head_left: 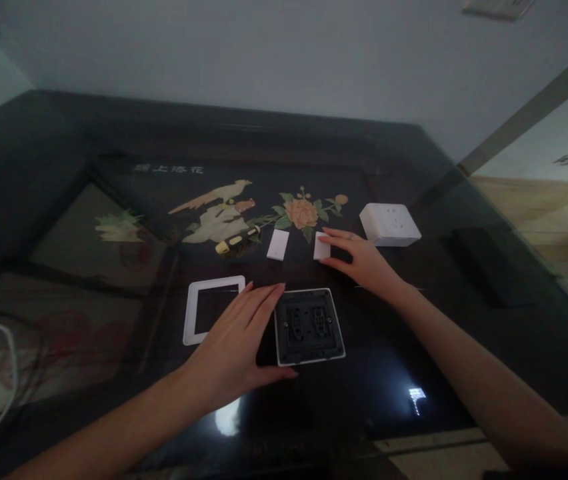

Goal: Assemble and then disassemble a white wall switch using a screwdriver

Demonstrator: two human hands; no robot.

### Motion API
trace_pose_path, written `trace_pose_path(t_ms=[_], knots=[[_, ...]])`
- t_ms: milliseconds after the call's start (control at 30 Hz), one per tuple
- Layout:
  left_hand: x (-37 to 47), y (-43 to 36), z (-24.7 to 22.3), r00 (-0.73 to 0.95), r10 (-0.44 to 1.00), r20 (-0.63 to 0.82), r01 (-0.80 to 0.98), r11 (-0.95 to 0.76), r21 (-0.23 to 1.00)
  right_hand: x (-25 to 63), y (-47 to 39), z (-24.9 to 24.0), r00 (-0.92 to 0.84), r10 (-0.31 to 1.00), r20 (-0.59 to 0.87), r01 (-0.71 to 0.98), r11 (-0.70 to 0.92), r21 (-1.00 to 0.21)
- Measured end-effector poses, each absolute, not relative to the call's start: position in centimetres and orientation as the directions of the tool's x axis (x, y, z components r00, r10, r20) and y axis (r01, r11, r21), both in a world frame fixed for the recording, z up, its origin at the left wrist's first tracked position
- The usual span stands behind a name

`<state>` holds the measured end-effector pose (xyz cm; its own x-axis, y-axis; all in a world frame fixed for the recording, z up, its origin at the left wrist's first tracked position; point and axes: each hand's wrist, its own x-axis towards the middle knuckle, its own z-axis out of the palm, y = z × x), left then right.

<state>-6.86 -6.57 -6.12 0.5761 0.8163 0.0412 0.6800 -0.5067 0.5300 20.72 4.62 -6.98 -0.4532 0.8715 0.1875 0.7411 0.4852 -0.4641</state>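
Note:
The dark inner side of a wall switch base [309,327], with a white rim and two rocker mechanisms, faces up on the glossy table. My left hand [237,343] grips it from the left, fingers at its upper corner and thumb along the lower edge. Behind the base, my right hand [359,260] closes thumb and fingers around a small white switch rocker [321,247]. Another white rocker [278,245] lies just left of that one. A white square frame [191,313] rests on the table, partly covered by my left hand.
A yellow and black screwdriver [237,241] lies beyond the frame. To the right stands a white socket box [391,225]. A white cable [13,363] curves down at the far left. The dark table [394,320] has bird and flower artwork and meets a wall behind.

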Motion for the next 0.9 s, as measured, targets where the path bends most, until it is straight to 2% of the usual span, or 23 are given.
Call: trace_pose_path(t_ms=[433,633,767,900], knots=[[-6.9,-6.5,-6.1,0.574,0.819,-0.003,0.704,-0.491,0.513,20.6,4.7,-7.5,-0.492,0.836,0.242,0.729,0.548,-0.411],[-7.0,-6.5,-6.0,0.593,0.805,0.025,0.702,-0.532,0.473,20.5,1.9,-3.5,-0.516,0.808,0.283,0.710,0.588,-0.387],[-7.0,-6.4,-6.0,0.606,0.793,0.060,0.679,-0.556,0.480,20.3,-2.0,-1.7,-0.612,0.721,0.326,0.591,0.690,-0.417],[-7.1,-6.3,-6.1,0.606,0.793,0.064,0.677,-0.557,0.481,20.1,-4.5,-2.8,-0.664,0.639,0.389,0.472,0.761,-0.445]])
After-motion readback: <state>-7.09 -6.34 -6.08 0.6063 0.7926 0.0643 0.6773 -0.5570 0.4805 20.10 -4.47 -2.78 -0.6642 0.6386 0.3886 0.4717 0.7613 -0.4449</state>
